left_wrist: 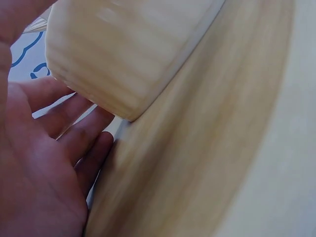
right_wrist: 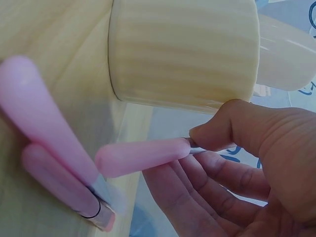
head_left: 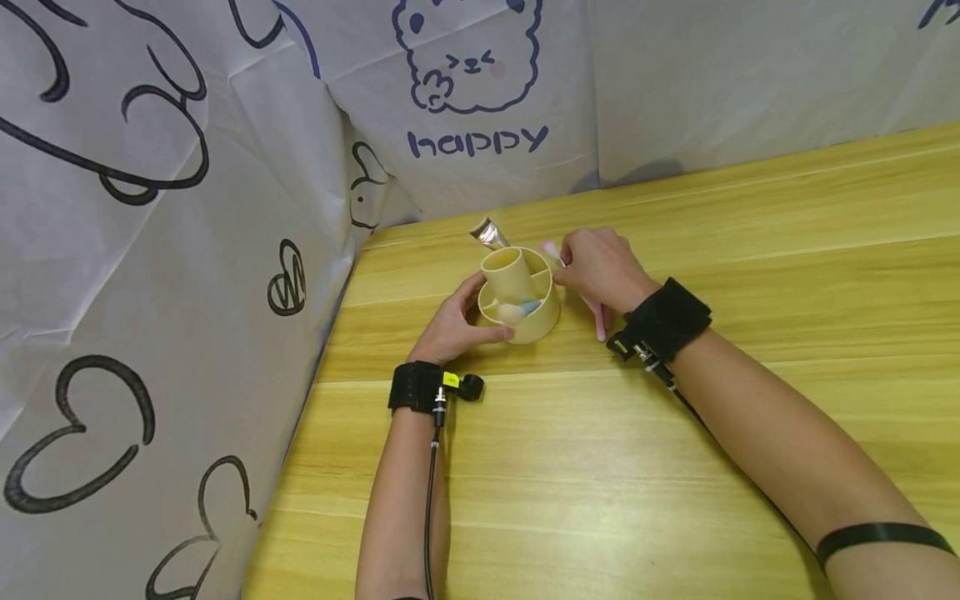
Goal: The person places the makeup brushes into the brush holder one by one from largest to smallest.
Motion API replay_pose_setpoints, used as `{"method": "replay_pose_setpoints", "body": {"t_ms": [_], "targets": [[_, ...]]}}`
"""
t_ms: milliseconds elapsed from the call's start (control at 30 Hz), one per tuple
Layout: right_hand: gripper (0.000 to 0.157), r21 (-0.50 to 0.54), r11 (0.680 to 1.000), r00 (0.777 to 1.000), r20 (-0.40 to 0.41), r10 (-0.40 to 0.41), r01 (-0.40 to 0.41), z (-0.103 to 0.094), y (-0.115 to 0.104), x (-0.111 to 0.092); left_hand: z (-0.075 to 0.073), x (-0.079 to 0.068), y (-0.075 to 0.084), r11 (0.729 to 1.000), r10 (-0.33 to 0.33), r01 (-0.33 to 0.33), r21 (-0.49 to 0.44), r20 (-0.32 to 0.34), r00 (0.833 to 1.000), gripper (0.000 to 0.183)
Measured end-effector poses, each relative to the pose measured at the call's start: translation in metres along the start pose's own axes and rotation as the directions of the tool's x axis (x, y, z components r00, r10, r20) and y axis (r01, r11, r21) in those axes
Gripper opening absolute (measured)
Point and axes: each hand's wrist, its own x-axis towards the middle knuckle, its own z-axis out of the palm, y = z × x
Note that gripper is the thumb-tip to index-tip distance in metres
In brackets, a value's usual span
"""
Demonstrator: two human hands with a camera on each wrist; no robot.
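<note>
A cream round brush holder (head_left: pixel 533 328) with a raised inner cup stands on the table. My left hand (head_left: pixel 452 323) grips its left side, thumb along the front and fingers round the back; in the left wrist view its fingers (left_wrist: pixel 74 123) lie along the ribbed wall. To the right of the holder, my right hand (head_left: pixel 606 265) pinches a makeup brush (right_wrist: pixel 143 156) with a pink handle, just above the handle's end at the metal collar. The brush's handle points down beside the holder's wall, and its pale head shows above the fingers in the head view.
Two more pink-handled brushes (right_wrist: pixel 47 118) lie on the table beneath the right hand. A brush with a metallic collar (head_left: pixel 489 233) sticks up behind the holder, and a blue-and-cream brush head (head_left: pixel 513 313) shows inside the front compartment. White drawn-on sheets (head_left: pixel 472 183) stand behind and left.
</note>
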Motion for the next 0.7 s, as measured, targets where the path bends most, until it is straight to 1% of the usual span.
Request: {"method": "replay_pose_setpoints", "body": {"t_ms": [333, 500, 700], "targets": [[0.021, 0.012, 1.0, 1.0, -0.016, -0.021, 0.021, -0.0004, 0.0016, -0.0004, -0.0003, 0.0001, -0.0013, 0.999, 0.005, -0.005, 0.032, 0.002, 1.0, 0.088], [0.023, 0.01, 1.0, 0.999, -0.017, -0.027, 0.027, -0.0006, 0.0019, -0.0001, -0.0006, 0.0004, -0.0016, 0.999, 0.009, -0.009, 0.031, 0.008, 1.0, 0.087], [0.023, 0.007, 0.999, 0.999, -0.022, -0.033, 0.033, -0.0008, 0.0018, 0.0002, -0.0008, 0.0004, -0.0008, 0.999, -0.007, 0.007, 0.036, 0.005, 1.0, 0.087]]}}
